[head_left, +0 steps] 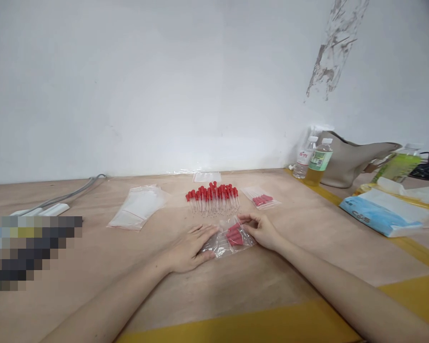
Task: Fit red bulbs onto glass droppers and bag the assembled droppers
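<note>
Between my hands a clear zip bag [219,247] lies on the table with several red-bulbed droppers [235,234] inside. My left hand [191,248] rests flat at the bag's left end, its fingers stretched out and the thumb apart from them. At the right edge, my right hand [262,231] pinches the bag between thumb and fingers. Just beyond stands out a pile of loose glass droppers [214,196] with red bulbs pointing away from me. A second zip bag [260,197] with red-bulbed droppers in it lies to the pile's right.
Flat clear bags [137,207] are stacked at the left, and another bag [207,176] lies by the wall. A grey cable [71,193] runs along the left. Two bottles [319,162], a beige curved object [343,164] and a blue tissue pack [379,212] stand or lie at the right.
</note>
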A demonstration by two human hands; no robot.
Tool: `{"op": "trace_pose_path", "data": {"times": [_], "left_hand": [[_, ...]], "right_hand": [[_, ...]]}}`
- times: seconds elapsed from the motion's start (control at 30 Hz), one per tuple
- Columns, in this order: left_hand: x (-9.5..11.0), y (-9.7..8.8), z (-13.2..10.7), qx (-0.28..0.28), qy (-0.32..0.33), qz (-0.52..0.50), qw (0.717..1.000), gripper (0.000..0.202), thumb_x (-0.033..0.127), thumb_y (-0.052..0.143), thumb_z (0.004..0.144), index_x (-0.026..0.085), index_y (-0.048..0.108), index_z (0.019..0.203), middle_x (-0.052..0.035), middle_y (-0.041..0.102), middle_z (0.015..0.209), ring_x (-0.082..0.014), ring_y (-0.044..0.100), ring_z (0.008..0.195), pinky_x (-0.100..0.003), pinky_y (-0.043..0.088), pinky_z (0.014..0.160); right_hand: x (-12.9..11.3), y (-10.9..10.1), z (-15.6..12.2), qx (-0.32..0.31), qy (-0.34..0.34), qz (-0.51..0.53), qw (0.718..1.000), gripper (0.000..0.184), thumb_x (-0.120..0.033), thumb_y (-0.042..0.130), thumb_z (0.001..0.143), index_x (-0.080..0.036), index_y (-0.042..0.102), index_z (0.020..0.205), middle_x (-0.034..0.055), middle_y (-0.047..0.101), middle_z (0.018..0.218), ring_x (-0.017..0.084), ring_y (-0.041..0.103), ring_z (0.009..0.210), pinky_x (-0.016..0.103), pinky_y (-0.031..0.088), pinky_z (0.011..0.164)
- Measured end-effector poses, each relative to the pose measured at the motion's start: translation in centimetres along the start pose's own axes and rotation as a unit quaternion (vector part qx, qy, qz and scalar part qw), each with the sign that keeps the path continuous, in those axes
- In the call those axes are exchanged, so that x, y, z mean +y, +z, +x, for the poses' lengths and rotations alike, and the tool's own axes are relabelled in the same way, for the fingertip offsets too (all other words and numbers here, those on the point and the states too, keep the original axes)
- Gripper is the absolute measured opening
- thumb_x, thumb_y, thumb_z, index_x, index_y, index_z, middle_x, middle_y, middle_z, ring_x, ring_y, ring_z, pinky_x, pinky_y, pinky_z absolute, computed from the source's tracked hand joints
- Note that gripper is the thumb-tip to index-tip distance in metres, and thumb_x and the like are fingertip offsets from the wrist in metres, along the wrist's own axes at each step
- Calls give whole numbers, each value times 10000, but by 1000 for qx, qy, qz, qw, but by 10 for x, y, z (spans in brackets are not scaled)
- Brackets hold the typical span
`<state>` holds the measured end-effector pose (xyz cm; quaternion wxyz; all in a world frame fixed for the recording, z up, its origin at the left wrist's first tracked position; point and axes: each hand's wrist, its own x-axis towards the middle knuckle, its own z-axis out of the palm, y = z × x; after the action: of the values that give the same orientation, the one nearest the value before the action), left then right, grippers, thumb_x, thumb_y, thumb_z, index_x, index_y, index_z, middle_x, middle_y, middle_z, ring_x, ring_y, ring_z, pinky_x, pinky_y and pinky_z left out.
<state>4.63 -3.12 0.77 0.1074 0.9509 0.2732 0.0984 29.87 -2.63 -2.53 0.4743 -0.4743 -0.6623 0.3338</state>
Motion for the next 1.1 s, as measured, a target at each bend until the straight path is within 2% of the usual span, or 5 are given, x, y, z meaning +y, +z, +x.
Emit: {"op": "trace_pose_path", "data": {"times": [0.2, 0.4, 0.57, 0.87, 1.1], "left_hand": [[1, -2, -1, -1, 3, 1, 1000, 544, 438, 340, 861, 235, 177, 1339, -49, 304, 1364, -212, 271, 1236, -396, 213, 1028], [4, -5, 1, -4, 5, 3, 1000, 540, 436, 330, 864, 236, 171, 1341, -47, 299, 1366, -210, 273, 1236, -399, 208, 1028], [3, -4, 0, -17, -6, 10, 1000, 538, 443, 319, 866, 233, 182, 1342, -53, 287, 1372, -201, 242, 1253, -387, 206, 1031], [-1, 0, -1, -18, -2, 17, 1000, 449, 430, 318, 871, 316, 269, 1303, -17, 239, 1393, -201, 213, 1268, -406, 189, 1031], [0, -2, -1, -14, 6, 12, 1000, 376, 408, 335, 871, 296, 397, 1225, -26, 264, 1383, -196, 211, 1269, -409, 203, 1024]], "right_hand": [[-1, -6, -2, -112, -10, 61, 992, 436, -294, 570, 706, -176, 511, 1122, 63, 623, 1001, 194, 574, 922, 373, 440, 829], [7, -9, -2, -84, -25, 30, 996, 393, -237, 611, 679, -209, 450, 1037, 39, 625, 909, 176, 582, 884, 337, 462, 771], [3, -10, -3, -133, -9, 43, 990, 336, -241, 592, 693, -222, 437, 990, 53, 594, 963, 195, 557, 949, 326, 470, 729], [4, -19, -6, -137, -31, 39, 989, 286, -273, 646, 654, -193, 426, 819, 12, 585, 812, 150, 570, 799, 272, 439, 680], [-1, -28, -6, -230, 40, 93, 968, 269, -321, 634, 667, -158, 469, 802, -10, 591, 653, 87, 529, 575, 214, 400, 574]]}}
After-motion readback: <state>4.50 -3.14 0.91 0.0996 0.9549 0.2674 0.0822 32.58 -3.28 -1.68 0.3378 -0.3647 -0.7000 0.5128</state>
